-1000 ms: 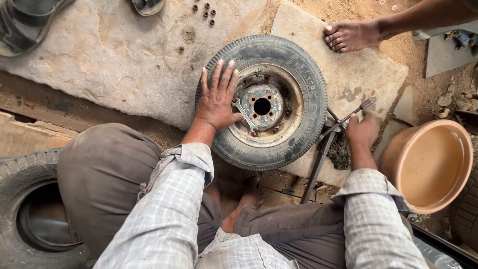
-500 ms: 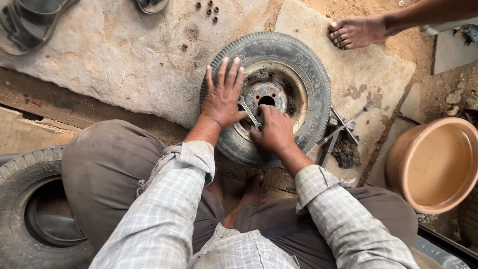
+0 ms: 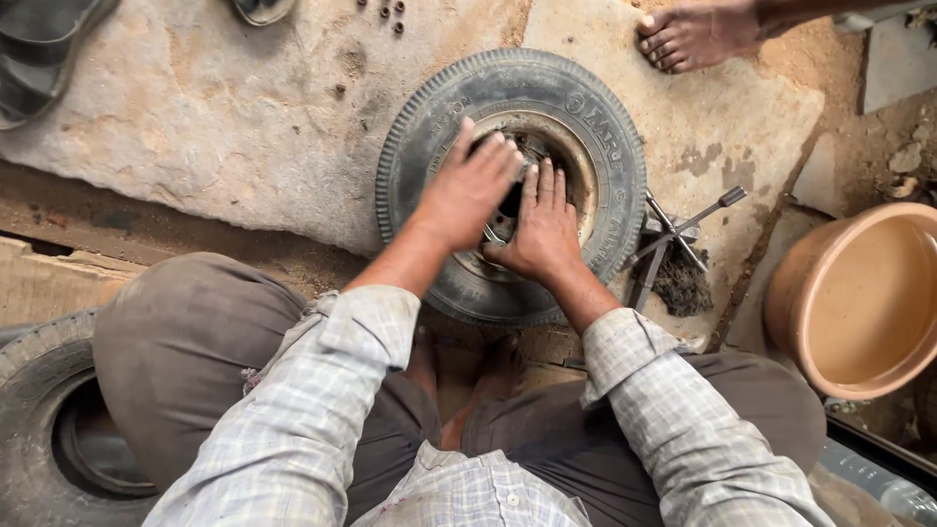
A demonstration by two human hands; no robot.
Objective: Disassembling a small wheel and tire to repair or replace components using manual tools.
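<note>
Stone slab [image 3: 195, 127] and sandy dirt make up the ground we look down on, w/ a small tyre [image 3: 420, 146] lying flat on the slab edge, just in front of our knees. Our left hand [image 3: 468, 190] lies palm-down over the rusty hub [image 3: 583, 181], fingers spread a little, holding nothing we can see. Our right hand [image 3: 542, 229] rests beside it, touching, fingers flat & together on the hub; whether it grips anything underneath we can't tell. Both hands hide most of the hub centre, so bolts etc. there are not visible. Cross-shaped wrench [image 3: 673, 239] lies on the ground just right of the tyre, partly on a dark clump. Tan basin [image 3: 859, 293] is cut off at the right edge. Another person's bare foot [image 3: 693, 34] shows at the top, leg cut off. Second tyre [image 3: 29, 420] at bottom left is half out of frame. Small dark bits [image 3: 381, 12] at the top are too tiny to identify.
</note>
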